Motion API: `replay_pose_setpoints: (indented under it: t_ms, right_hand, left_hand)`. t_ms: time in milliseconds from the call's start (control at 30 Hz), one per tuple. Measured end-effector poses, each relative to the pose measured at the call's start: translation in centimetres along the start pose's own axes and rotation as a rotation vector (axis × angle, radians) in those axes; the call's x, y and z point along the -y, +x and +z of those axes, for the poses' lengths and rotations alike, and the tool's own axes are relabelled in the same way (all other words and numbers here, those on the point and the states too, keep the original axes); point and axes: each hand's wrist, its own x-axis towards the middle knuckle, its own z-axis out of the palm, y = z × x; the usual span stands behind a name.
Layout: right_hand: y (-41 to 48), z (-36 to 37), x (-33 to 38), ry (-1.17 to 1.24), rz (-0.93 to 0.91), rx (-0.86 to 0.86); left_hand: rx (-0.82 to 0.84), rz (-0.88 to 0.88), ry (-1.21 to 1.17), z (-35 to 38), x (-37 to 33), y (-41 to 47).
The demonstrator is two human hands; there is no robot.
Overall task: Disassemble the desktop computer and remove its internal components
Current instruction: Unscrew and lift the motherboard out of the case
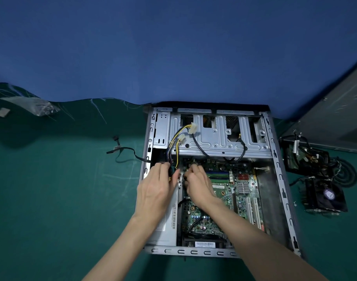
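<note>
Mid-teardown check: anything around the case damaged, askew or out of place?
No damage shows. Two white plugs lie loose on the drive cage, a black cable trails on the cloth left of the case, and pulled parts sit heaped to its right; the left hand grips the wire bundle.

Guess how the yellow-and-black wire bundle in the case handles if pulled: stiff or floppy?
Likely floppy: the wire bundle curves loosely over the metal bracket. Probably light: the left hand alone holds it in its grip. Its white plugs lie unplugged, so they may drag and snag on the case edge.
</note>
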Motion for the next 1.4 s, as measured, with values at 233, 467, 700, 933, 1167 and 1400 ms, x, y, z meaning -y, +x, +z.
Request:
replay_pose_setpoints:
  t_ms: [233, 467, 700, 933, 1167, 1400]
  right_hand:
    - [0.9, 1.0, 0.8, -0.274, -0.085, 0.001]
    - [1.2, 1.6, 0.3, -0.577, -0.271, -0.039]
    - [-0.3, 0.6, 0.5, -0.365, -0.205, 0.025]
    - [-5.9, -5.9, -0.4, 0.256, -0.069, -0.172]
    - [-9.3, -15.3, -10.2, 0.470, 0.162, -0.856]
    - [-8.3, -11.1, -21.1, 0.212, 0.627, -0.312]
  left_hand:
    - [0.002, -0.031, 0.024, 0.5, 0.2, -0.1]
    - [0.034, -0.038, 0.000, 0.6, 0.2, 0.1]
    - [0.043, -0.026, -0.006, 0.2, 0.1, 0.1]
    - [-0.048, 0.083, -0.044, 0.2, -2.5, 0.4]
    - [0.021, 0.088, -0.088, 1.4, -6.9, 1.2]
    - [0.142, -0.003, -0.170, 2.4, -9.7, 0.5]
